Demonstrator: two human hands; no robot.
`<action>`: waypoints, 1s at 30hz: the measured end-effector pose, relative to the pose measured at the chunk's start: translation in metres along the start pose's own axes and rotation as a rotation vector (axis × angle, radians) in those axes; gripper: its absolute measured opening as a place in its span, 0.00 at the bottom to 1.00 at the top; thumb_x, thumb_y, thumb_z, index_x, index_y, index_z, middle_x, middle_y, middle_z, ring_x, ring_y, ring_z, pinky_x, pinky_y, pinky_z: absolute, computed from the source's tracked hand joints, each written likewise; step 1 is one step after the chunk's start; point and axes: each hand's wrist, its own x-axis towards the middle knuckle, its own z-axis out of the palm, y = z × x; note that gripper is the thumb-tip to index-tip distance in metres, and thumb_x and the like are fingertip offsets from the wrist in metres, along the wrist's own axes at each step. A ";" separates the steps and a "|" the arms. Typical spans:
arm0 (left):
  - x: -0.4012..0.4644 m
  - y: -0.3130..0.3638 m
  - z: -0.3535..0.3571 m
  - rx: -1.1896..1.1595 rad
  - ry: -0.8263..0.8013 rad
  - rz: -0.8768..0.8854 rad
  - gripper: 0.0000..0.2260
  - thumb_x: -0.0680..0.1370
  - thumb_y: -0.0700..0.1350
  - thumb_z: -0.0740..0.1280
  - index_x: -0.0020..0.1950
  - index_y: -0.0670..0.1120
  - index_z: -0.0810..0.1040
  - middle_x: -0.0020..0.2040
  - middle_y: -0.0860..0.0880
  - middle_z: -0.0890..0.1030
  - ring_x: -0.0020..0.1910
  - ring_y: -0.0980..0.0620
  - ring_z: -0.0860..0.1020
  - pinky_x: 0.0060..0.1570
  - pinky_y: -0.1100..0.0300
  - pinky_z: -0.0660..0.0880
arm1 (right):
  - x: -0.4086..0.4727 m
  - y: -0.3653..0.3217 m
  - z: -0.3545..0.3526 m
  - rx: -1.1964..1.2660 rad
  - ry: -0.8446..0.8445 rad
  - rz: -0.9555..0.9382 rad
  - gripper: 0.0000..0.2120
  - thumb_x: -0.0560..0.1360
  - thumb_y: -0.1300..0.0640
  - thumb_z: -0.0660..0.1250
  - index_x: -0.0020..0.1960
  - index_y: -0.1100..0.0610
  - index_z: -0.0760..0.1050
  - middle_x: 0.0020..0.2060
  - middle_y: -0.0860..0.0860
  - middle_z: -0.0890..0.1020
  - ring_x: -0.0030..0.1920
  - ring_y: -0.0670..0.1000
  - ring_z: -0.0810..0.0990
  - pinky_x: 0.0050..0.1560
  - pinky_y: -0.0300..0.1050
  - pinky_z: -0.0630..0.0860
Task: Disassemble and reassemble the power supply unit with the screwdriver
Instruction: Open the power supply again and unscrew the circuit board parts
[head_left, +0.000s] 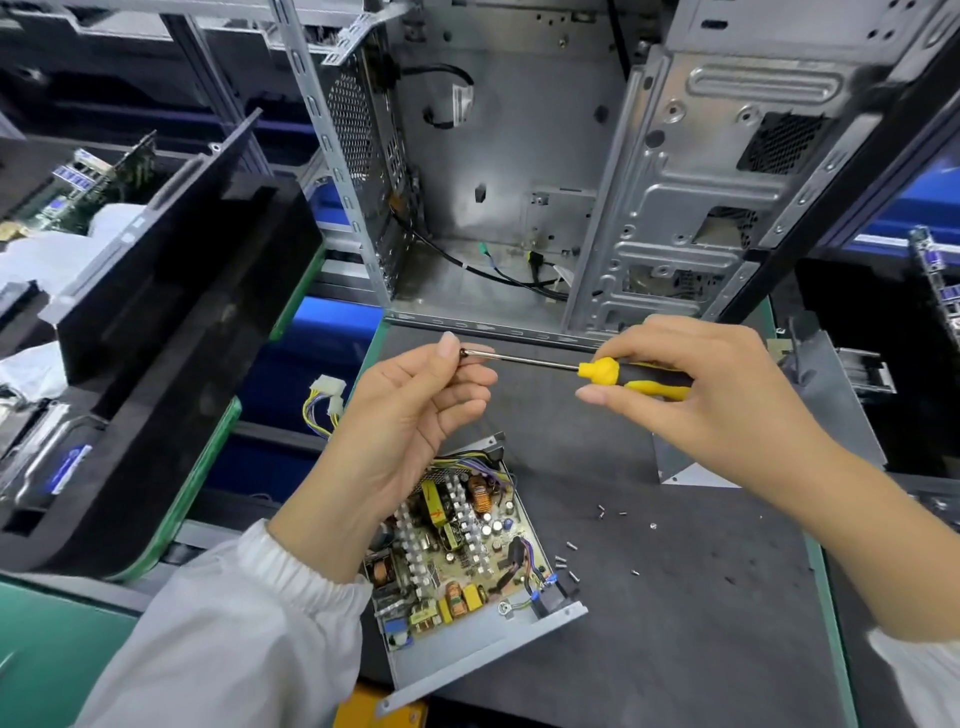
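Dark surface (675, 597), opened power supply unit (457, 545) on it. Right grip (696, 384) clasps screwdriver (605, 371); left grip (415, 405) pinches its tip, screws (566, 564) nearby.

An open, bare metal computer case (519, 171) stands upright at the far edge of the dark mat (701, 623). Black panels (171, 312) lean at the left, near circuit boards (88, 182).
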 end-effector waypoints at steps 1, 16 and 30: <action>0.000 -0.001 0.000 0.014 -0.001 0.014 0.12 0.75 0.48 0.65 0.39 0.46 0.87 0.37 0.48 0.84 0.32 0.59 0.81 0.33 0.69 0.78 | 0.000 -0.001 -0.001 -0.015 -0.006 0.002 0.15 0.70 0.40 0.66 0.45 0.51 0.80 0.36 0.45 0.77 0.37 0.50 0.75 0.35 0.53 0.76; -0.017 -0.015 -0.001 0.371 0.097 0.308 0.11 0.77 0.45 0.65 0.49 0.41 0.83 0.37 0.45 0.84 0.35 0.50 0.82 0.37 0.62 0.79 | 0.004 -0.019 -0.015 0.060 -0.293 0.115 0.20 0.68 0.35 0.62 0.39 0.50 0.81 0.26 0.53 0.73 0.28 0.46 0.63 0.29 0.37 0.60; -0.028 -0.006 -0.022 0.340 -0.107 0.207 0.15 0.80 0.47 0.60 0.50 0.39 0.82 0.40 0.44 0.84 0.37 0.51 0.81 0.37 0.61 0.80 | -0.004 -0.041 -0.012 0.090 -0.325 0.185 0.16 0.66 0.37 0.65 0.39 0.49 0.82 0.24 0.48 0.70 0.26 0.44 0.63 0.28 0.32 0.62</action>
